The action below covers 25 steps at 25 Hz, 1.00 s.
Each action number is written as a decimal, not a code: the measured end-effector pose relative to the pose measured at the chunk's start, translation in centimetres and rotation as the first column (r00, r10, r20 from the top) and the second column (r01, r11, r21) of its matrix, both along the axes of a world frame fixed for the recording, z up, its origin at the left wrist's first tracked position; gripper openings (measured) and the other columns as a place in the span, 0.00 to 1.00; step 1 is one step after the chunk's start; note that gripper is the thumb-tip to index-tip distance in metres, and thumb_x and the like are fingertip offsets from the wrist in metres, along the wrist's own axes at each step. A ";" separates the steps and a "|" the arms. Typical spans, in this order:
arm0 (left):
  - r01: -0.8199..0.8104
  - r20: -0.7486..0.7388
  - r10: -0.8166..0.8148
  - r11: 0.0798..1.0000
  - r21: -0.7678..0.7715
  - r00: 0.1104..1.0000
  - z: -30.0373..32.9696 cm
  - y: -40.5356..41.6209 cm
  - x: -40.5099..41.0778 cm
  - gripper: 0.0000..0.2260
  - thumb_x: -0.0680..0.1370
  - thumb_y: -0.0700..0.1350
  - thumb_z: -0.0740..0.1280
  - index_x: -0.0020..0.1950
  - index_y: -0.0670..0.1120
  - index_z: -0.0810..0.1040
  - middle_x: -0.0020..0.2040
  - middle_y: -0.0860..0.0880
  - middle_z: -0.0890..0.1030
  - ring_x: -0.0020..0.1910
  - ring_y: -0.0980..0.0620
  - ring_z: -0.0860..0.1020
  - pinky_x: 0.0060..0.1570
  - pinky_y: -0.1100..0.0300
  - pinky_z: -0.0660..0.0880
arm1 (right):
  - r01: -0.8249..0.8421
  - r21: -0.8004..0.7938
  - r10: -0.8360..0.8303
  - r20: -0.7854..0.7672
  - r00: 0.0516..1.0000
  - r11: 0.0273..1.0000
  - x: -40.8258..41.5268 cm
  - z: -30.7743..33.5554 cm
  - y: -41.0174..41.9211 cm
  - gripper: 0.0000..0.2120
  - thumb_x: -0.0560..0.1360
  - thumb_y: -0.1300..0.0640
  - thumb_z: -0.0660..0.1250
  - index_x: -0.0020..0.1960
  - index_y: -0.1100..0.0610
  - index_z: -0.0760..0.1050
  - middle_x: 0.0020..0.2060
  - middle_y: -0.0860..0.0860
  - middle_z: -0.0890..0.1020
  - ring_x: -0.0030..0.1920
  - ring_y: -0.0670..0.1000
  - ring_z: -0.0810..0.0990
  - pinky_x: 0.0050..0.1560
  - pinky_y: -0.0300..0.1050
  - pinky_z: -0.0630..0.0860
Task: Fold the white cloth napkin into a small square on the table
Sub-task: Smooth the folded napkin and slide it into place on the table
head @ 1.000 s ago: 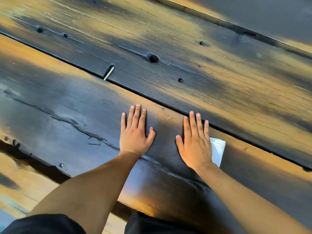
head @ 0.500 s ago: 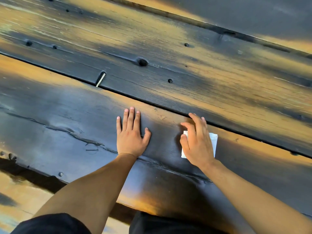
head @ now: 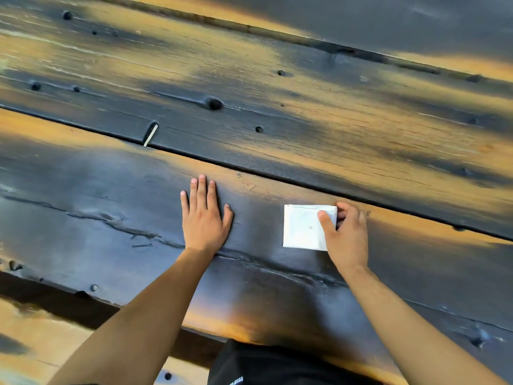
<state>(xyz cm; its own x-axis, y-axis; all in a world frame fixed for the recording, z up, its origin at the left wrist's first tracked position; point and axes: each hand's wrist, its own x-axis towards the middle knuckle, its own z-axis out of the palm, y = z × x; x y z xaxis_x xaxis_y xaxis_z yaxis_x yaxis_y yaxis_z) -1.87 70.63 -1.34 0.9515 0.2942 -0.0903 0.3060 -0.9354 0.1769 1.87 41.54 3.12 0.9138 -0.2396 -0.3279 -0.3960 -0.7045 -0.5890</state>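
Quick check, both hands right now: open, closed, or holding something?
Left hand: open, flat on the table, holding nothing.
Right hand: pinching the right edge of the folded napkin.

A table (head: 319, 129) of wide, dark, weathered wooden planks with worn orange-tan patches, knots and small round holes carries everything. A long seam between two planks crosses the top on a slant. On the near plank, just on the near side of that seam, lies a small, square-folded white cloth napkin (head: 301, 227), flat on the wood. The right hand (head: 347, 234) pinches the napkin's right edge, thumb on top. Left of the napkin and apart from it, the left hand (head: 204, 215) rests palm-down on the same plank with straight fingers.
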 end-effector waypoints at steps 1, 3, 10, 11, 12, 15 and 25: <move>-0.008 0.012 0.008 1.000 -0.022 1.000 0.4 -0.2 0.0 0.27 0.79 0.50 0.57 0.75 0.37 0.67 0.77 0.36 0.66 0.78 0.37 0.62 0.77 0.40 0.56 | 0.027 -0.003 -0.027 -0.005 1.000 1.000 -0.3 0.1 -0.1 0.20 0.77 0.45 0.67 0.64 0.54 0.73 0.57 0.52 0.77 0.54 0.51 0.77 0.56 0.44 0.73; -0.019 0.041 0.021 0.999 -0.051 0.999 1.8 -1.4 -0.4 0.22 0.78 0.45 0.57 0.68 0.37 0.75 0.70 0.35 0.74 0.69 0.33 0.71 0.71 0.40 0.66 | 0.082 0.000 -0.082 -0.025 0.996 0.997 -0.9 0.5 -0.4 0.18 0.78 0.45 0.65 0.62 0.56 0.76 0.54 0.53 0.81 0.53 0.50 0.77 0.55 0.43 0.72; -0.287 -0.196 0.209 0.739 -0.610 0.958 6.2 -11.5 -2.0 0.15 0.81 0.42 0.61 0.65 0.40 0.78 0.58 0.44 0.80 0.58 0.45 0.77 0.55 0.62 0.68 | 0.248 0.063 -0.228 -0.224 0.948 0.967 -2.7 2.0 0.5 0.15 0.79 0.48 0.63 0.56 0.57 0.81 0.50 0.53 0.86 0.49 0.55 0.80 0.45 0.40 0.68; -0.359 -0.242 0.266 0.683 -0.635 0.933 6.5 -12.5 -2.0 0.15 0.80 0.43 0.62 0.65 0.40 0.77 0.57 0.45 0.80 0.58 0.45 0.78 0.54 0.62 0.68 | 0.269 0.093 -0.238 -0.255 0.937 0.959 -2.9 2.1 0.6 0.13 0.79 0.50 0.64 0.53 0.57 0.82 0.48 0.54 0.85 0.47 0.54 0.79 0.44 0.42 0.69; -0.419 -0.273 0.319 0.632 -0.652 0.907 6.9 -13.2 -1.9 0.15 0.80 0.44 0.62 0.64 0.41 0.77 0.56 0.47 0.81 0.56 0.45 0.79 0.52 0.61 0.69 | 0.294 0.130 -0.247 -0.291 0.924 0.947 -3.2 2.0 0.8 0.11 0.78 0.51 0.64 0.49 0.56 0.82 0.45 0.54 0.85 0.45 0.54 0.78 0.43 0.43 0.70; -0.542 -0.385 0.385 0.521 -0.659 0.839 7.2 -13.5 -1.9 0.14 0.79 0.47 0.63 0.63 0.46 0.75 0.48 0.53 0.81 0.47 0.50 0.79 0.44 0.58 0.72 | 0.430 0.247 -0.316 -0.394 0.863 0.868 -4.1 1.9 0.8 0.09 0.77 0.53 0.66 0.42 0.56 0.82 0.38 0.52 0.82 0.42 0.55 0.79 0.43 0.45 0.73; -0.695 -0.661 0.216 0.198 -0.691 0.718 5.7 -13.4 -5.4 0.06 0.79 0.44 0.67 0.48 0.41 0.79 0.33 0.46 0.75 0.26 0.50 0.71 0.24 0.62 0.67 | 0.719 0.426 -0.322 -0.687 0.652 0.549 -9.4 3.8 -2.7 0.06 0.73 0.61 0.73 0.39 0.58 0.76 0.27 0.51 0.76 0.28 0.48 0.71 0.27 0.39 0.67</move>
<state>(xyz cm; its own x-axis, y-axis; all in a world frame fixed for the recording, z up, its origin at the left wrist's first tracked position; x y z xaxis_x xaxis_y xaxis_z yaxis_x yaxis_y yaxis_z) -7.25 57.20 4.37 0.4807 0.1772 -0.8588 0.8671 0.0500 0.4957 -7.48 38.84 6.90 0.3448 -0.1724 -0.9227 -0.9063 0.1950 -0.3751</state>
